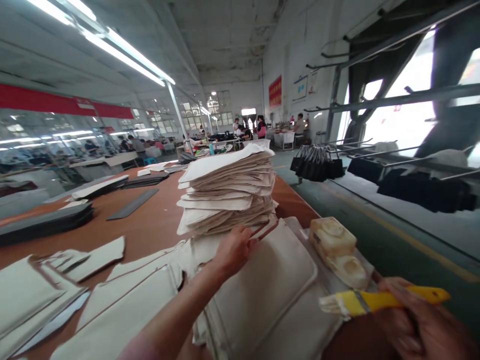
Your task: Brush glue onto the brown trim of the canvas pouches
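My left hand (234, 250) has its fingers bent together at the far edge of a cream fabric panel (277, 275), pinching something I cannot make out. Just beyond it rises a tall stack of cream panels with brown edges (228, 195). At the lower right, my right hand (416, 320) grips a yellow-handled brush (382, 301), its pale bristles pointing left over the panel's right side. Between the panel and the table edge sits a glue-stained, yellowish plastic container (333, 237).
More cream pieces (127, 295) lie left on the brown table (157, 215), with dark grey stacks (48, 222) farther left. Metal racks with hanging black pieces (317, 162) stand right, across the green floor. Several people are seated or standing in the background.
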`<act>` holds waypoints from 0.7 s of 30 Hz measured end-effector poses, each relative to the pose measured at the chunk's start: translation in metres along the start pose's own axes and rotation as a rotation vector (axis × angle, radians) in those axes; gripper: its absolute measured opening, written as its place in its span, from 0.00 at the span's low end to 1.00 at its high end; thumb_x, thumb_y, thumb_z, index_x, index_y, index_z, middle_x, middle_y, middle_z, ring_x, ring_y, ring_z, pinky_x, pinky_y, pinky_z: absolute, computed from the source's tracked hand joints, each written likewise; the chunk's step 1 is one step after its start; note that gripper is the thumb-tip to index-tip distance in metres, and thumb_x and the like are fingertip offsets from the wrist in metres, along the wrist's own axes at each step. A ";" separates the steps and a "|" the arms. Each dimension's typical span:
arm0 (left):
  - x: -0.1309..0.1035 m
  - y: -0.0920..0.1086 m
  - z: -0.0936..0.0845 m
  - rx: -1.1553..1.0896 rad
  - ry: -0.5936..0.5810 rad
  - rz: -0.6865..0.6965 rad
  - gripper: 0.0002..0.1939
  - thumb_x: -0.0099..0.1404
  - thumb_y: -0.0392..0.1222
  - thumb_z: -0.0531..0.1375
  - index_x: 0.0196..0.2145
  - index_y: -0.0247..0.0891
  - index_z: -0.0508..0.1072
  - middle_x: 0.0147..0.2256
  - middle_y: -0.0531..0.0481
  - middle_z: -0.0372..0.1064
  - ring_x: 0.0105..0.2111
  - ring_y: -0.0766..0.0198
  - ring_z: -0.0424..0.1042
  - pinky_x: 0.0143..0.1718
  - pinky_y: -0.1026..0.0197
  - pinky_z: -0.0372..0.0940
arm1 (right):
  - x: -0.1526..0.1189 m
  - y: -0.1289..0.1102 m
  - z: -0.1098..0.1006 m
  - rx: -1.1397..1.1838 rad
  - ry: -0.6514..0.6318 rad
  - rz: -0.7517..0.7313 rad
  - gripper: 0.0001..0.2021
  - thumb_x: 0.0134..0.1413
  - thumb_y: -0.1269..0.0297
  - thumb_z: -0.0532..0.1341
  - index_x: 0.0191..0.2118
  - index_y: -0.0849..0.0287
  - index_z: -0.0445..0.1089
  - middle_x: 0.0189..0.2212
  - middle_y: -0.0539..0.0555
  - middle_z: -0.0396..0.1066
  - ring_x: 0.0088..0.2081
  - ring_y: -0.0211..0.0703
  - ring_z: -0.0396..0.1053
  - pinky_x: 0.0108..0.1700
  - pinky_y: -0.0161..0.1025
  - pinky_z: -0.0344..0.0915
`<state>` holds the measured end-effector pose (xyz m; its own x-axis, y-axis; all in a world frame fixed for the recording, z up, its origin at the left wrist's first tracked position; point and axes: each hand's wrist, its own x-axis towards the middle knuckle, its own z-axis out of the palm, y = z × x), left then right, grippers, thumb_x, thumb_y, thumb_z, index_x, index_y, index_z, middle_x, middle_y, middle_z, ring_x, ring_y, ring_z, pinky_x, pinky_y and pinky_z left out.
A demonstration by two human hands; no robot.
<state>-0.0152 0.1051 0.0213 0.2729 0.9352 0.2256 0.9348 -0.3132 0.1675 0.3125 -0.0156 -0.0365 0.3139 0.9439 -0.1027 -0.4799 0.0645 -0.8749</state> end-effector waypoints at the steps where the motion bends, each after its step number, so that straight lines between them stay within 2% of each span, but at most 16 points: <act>1: 0.012 0.017 0.010 -0.015 -0.015 -0.032 0.11 0.72 0.45 0.56 0.45 0.41 0.76 0.46 0.45 0.74 0.48 0.57 0.72 0.49 0.59 0.64 | 0.002 0.002 -0.003 0.012 -0.007 0.017 0.25 0.53 0.49 0.70 0.19 0.56 0.60 0.14 0.47 0.50 0.14 0.35 0.50 0.15 0.34 0.57; 3: 0.033 0.041 0.028 -0.006 -0.009 -0.097 0.11 0.71 0.45 0.56 0.43 0.39 0.76 0.46 0.41 0.74 0.49 0.54 0.72 0.50 0.57 0.64 | 0.004 0.004 -0.012 0.000 -0.040 0.006 0.25 0.50 0.48 0.72 0.18 0.55 0.60 0.13 0.47 0.51 0.13 0.36 0.50 0.15 0.35 0.59; 5: 0.049 0.054 0.041 -0.003 0.005 -0.179 0.13 0.71 0.47 0.56 0.44 0.37 0.75 0.47 0.38 0.74 0.50 0.50 0.72 0.50 0.53 0.64 | 0.005 0.003 -0.018 -0.033 -0.085 -0.011 0.25 0.49 0.47 0.72 0.18 0.55 0.61 0.12 0.48 0.51 0.13 0.37 0.51 0.16 0.36 0.59; 8: 0.063 0.064 0.051 -0.034 0.010 -0.277 0.15 0.70 0.50 0.57 0.45 0.36 0.74 0.46 0.37 0.74 0.49 0.48 0.73 0.48 0.52 0.64 | 0.004 -0.001 -0.017 -0.044 -0.088 -0.047 0.26 0.51 0.46 0.71 0.16 0.55 0.62 0.11 0.48 0.51 0.13 0.37 0.50 0.16 0.35 0.58; 11: 0.069 0.068 0.054 -0.120 -0.017 -0.297 0.15 0.68 0.51 0.59 0.43 0.36 0.75 0.41 0.39 0.76 0.45 0.50 0.75 0.44 0.55 0.64 | 0.007 -0.005 -0.008 0.030 -0.045 -0.064 0.24 0.54 0.49 0.71 0.19 0.56 0.62 0.13 0.48 0.53 0.14 0.35 0.49 0.16 0.33 0.55; 15: 0.060 0.071 0.048 -0.318 -0.108 -0.180 0.13 0.67 0.48 0.59 0.38 0.36 0.79 0.34 0.47 0.77 0.36 0.57 0.75 0.37 0.61 0.63 | 0.023 -0.010 0.003 0.143 -0.028 -0.102 0.18 0.56 0.56 0.70 0.26 0.55 0.61 0.16 0.45 0.53 0.17 0.35 0.47 0.20 0.32 0.54; 21: 0.017 0.084 0.025 -0.684 -0.202 -0.016 0.17 0.67 0.50 0.58 0.41 0.35 0.81 0.35 0.51 0.73 0.35 0.62 0.70 0.37 0.64 0.62 | 0.044 -0.039 0.027 0.110 -0.096 -0.270 0.17 0.58 0.57 0.69 0.28 0.56 0.62 0.16 0.44 0.53 0.17 0.34 0.46 0.20 0.33 0.47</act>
<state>0.0736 0.0991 0.0152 0.3591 0.9321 0.0465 0.6049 -0.2704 0.7490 0.3228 0.0319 0.0057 0.3659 0.9138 0.1766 -0.4774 0.3471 -0.8072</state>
